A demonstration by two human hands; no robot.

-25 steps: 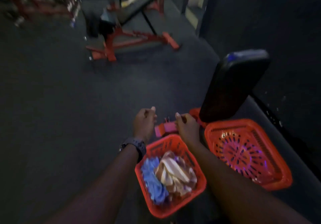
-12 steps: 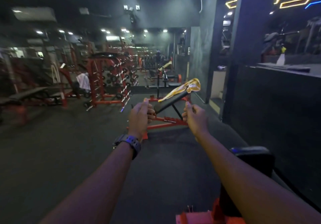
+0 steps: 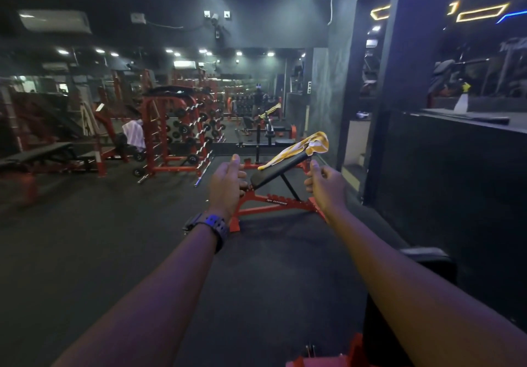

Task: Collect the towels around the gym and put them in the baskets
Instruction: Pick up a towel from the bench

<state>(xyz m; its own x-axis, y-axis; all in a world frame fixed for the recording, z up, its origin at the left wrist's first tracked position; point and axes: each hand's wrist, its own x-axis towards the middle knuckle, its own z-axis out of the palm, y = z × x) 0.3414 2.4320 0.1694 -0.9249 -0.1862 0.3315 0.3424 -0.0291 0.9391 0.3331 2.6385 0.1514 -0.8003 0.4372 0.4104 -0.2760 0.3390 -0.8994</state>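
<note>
Dark gym floor (image 3: 114, 252): open, wider left of the hands. Incline bench (image 3: 278, 171): nearer than a half-second ago, just beyond both hands. Yellow-and-white towel (image 3: 302, 147): draped over its raised end. Left hand (image 3: 226, 182), right hand (image 3: 325, 185): loosely curled, empty, unchanged. White towel (image 3: 134, 134): far left, on a rack.

A yellow-and-white striped towel (image 3: 302, 145) is draped along the raised end of an inclined black bench pad (image 3: 273, 168), bunched at the top. A white towel (image 3: 134, 134) is hung over red equipment far left.
</note>
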